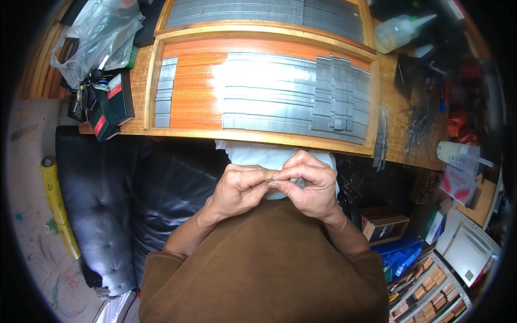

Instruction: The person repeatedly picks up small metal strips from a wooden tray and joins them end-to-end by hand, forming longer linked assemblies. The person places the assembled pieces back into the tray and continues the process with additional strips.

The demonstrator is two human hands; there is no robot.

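Observation:
My left hand [242, 185] and my right hand [312, 183] meet in front of my chest, just short of the table edge. Both are closed in a pinch, fingertips almost touching. A thin sliver of something [273, 180] shows between them, mostly hidden by the fingers and too small to name. Beyond the hands lies a wooden-framed tray [253, 135] with an orange wood-grain base. Flat grey strips [269, 97] lie side by side in it, with a few more stacked crosswise at its right. A narrow column of grey strips [166, 91] lines its left side.
A second framed tray [264, 16] of grey strips stands behind. Left on the table are a plastic bag [99, 37], keys and dark boxes [110, 107]. To the right are a squeeze bottle [401, 32] and thin dark wires [420, 121]. A black padded seat [97, 199] is at left.

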